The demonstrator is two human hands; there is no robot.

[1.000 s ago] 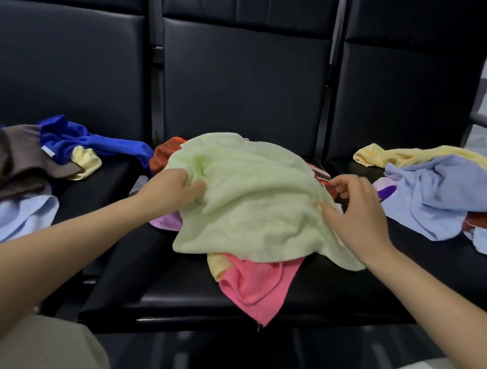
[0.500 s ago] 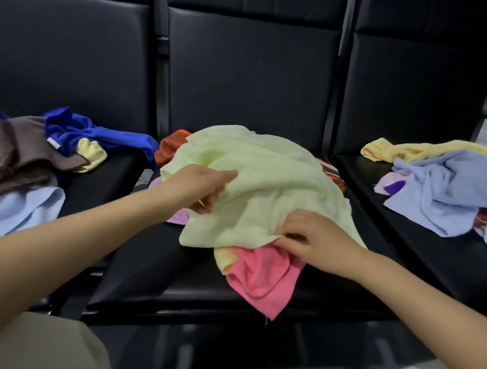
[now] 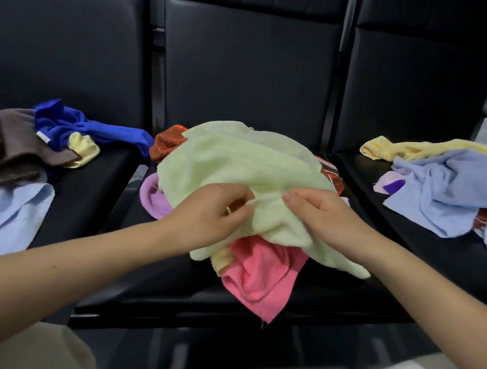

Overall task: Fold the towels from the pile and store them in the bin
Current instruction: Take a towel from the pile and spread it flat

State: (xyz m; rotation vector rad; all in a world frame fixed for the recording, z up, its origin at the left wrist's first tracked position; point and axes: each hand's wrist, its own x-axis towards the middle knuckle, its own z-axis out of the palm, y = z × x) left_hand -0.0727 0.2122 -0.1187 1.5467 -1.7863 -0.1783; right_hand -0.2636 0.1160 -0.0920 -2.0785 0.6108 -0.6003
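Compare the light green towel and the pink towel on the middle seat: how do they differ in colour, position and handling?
The green towel is pale; the pink towel is bright. The green towel lies on top of the pile, while the pink towel sits underneath, hanging over the seat's front edge. The left hand and right hand both pinch the green towel; neither grips the pink towel. Both are crumpled and unfolded.

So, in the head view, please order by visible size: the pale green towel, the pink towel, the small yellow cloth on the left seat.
1. Pale green towel
2. Pink towel, partly covered
3. Small yellow cloth, farther away, so less sure
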